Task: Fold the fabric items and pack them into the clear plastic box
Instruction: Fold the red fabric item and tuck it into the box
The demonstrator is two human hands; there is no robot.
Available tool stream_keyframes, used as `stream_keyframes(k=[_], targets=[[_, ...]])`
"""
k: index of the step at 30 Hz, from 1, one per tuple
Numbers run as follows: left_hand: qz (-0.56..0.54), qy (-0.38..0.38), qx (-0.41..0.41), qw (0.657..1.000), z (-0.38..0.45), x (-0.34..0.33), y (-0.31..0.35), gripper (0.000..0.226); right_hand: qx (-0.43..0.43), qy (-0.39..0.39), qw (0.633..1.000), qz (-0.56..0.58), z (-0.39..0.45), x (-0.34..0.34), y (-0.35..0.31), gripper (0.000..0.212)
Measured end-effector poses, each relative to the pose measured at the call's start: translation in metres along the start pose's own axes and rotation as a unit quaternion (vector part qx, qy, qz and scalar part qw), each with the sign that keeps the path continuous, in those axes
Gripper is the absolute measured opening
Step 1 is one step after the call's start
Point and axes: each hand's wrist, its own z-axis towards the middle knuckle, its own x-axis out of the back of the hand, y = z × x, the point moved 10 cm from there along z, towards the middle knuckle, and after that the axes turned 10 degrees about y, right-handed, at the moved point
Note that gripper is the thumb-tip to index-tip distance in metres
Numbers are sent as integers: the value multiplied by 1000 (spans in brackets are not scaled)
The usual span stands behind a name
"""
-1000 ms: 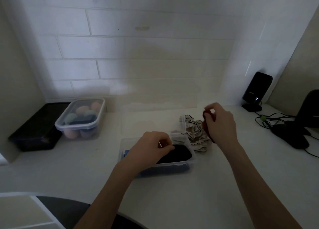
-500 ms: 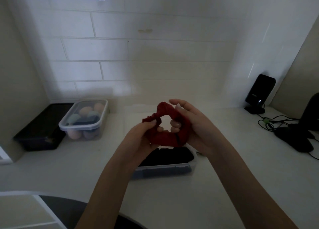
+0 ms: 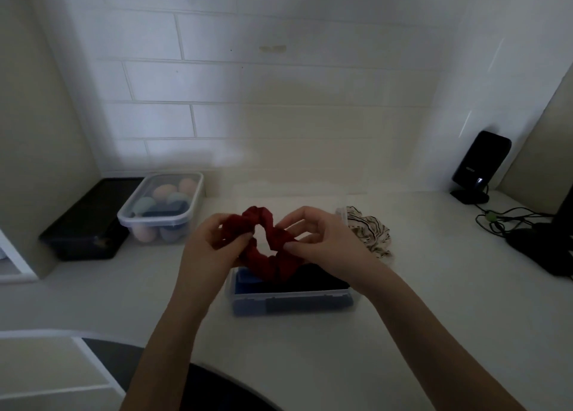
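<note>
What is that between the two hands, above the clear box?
In the head view, a red scrunchie stretches between the left hand and right hand, both pinching it, held above the clear plastic box.

clear plastic box (image 3: 291, 297): far half hidden | dark item (image 3: 561, 246): cut off, perhaps electronics

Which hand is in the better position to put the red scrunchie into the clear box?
Probably the right hand: it pinches the red scrunchie directly above the clear box, while the left hand holds it near the box's left edge.
</note>
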Motion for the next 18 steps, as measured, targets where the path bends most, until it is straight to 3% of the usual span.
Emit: stream_keyframes(k=[3, 7, 10, 13, 15, 18], targets=[[166, -2, -99, 981, -4, 4, 14, 18, -43, 31, 999, -9, 0, -9, 21, 27], [331, -24, -172, 928, -7, -12, 23, 14, -10, 57, 992, -115, 1, -9, 25, 27], [446, -49, -181, 875, -9, -17, 24, 15, 13, 54, 986, -156, 0, -9, 21, 29], [531, -139, -153, 821, -12, -26, 10, 21, 74, 23, 971, -226, -1, -13, 13, 49], [521, -192, -111, 824, -14, -26, 1, 22, 97, -27, 960, -261, -2, -22, 13, 57], [474, -230, -93, 845, -14, -23, -1, 24, 126, -89, 952, -263, -7, -34, 9, 52]])
